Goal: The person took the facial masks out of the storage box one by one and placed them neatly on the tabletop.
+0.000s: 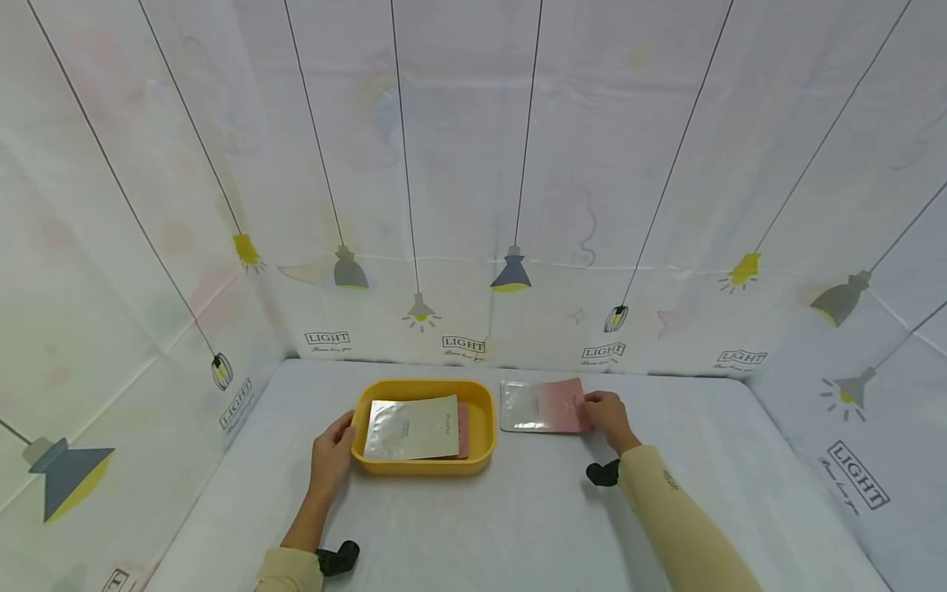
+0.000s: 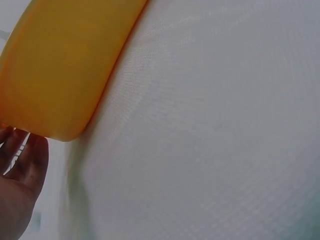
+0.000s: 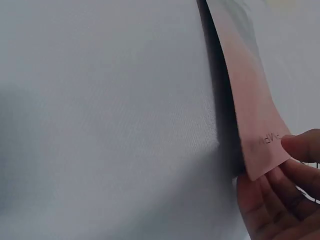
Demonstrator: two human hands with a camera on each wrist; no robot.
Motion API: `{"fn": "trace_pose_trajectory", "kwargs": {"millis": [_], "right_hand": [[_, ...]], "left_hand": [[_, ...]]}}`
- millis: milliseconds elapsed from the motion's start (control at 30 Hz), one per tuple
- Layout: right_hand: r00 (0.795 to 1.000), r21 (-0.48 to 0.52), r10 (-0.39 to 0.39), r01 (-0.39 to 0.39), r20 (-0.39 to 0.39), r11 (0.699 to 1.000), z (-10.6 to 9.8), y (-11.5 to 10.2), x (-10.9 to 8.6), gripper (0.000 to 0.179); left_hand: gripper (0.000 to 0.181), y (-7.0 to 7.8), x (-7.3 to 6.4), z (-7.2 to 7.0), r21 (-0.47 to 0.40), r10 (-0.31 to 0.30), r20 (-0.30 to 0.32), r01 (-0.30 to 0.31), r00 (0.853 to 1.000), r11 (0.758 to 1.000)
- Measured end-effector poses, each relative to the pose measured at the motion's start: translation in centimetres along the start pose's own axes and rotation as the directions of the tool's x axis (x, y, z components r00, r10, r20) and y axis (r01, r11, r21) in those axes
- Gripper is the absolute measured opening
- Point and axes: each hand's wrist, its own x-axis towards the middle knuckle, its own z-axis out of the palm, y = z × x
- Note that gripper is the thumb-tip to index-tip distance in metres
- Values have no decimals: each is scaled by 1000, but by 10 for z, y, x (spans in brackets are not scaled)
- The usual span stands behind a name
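Observation:
A yellow plastic tray (image 1: 482, 460) stands on the white-covered table. In it a pale silver-green sachet (image 1: 414, 429) lies over a pink one (image 1: 464, 427), which is mostly hidden. My left hand (image 1: 331, 456) touches the tray's left end; in the left wrist view its fingers (image 2: 34, 162) meet the outer wall. To the right of the tray is a flat sachet (image 1: 543, 407), silver fading to pink. My right hand (image 1: 608, 419) pinches its pink right end, thumb on top and fingers beneath. The right wrist view shows this end lifted off the cloth, with a shadow below.
White cloth printed with hanging lamps forms the walls behind and at both sides. The table's back edge (image 1: 666, 376) runs just behind the tray and sachet. A black strap-like device (image 1: 339, 559) sits at the left wrist, another (image 1: 602, 474) at the right.

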Motion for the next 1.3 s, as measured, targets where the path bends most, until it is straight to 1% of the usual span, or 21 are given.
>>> {"fn": "trace_pose_trajectory", "kwargs": {"millis": [133,233,367,467,567,667,800,900,1100,1300], "right_hand": [[999,-97,25,-20,48,995,0,0,-2,46],[999,-119,13,-9,32,993,-2,-4,-6,45],[999,-147,-44,42,-12,988,-3,-12,-11,41],[998,-155,-55,51,-22,987,-3,-19,-13,40],[999,-128,-49,47,-18,991,-1,-28,-14,41],[999,-62,-54,54,-4,997,0,-37,-17,41],[998,50,-59,57,33,997,1,-50,-23,40],[995,110,-67,59,75,992,3,-62,-28,40],[982,180,-102,73,157,981,12,-84,-33,40],[978,210,-79,37,196,977,26,-105,-38,40]], "left_hand": [[42,-1,-1,1,2,-11,-6,11,1000,1000],[42,-1,0,0,0,-11,-5,11,1000,1000],[42,-2,1,-2,1,3,-1,-3,1000,1000],[42,-1,1,-3,-3,11,2,-11,1000,1000],[42,1,-1,-4,-13,13,10,-13,1000,1000],[42,2,-1,-2,-16,10,13,-10,1000,1000],[42,0,-1,0,-17,8,13,-8,1000,1000],[42,0,0,1,-11,12,12,-12,1000,1000],[42,2,-1,2,-12,23,-2,-23,1000,1000],[43,-2,-2,1,-6,18,-2,-18,1000,1000]]}}
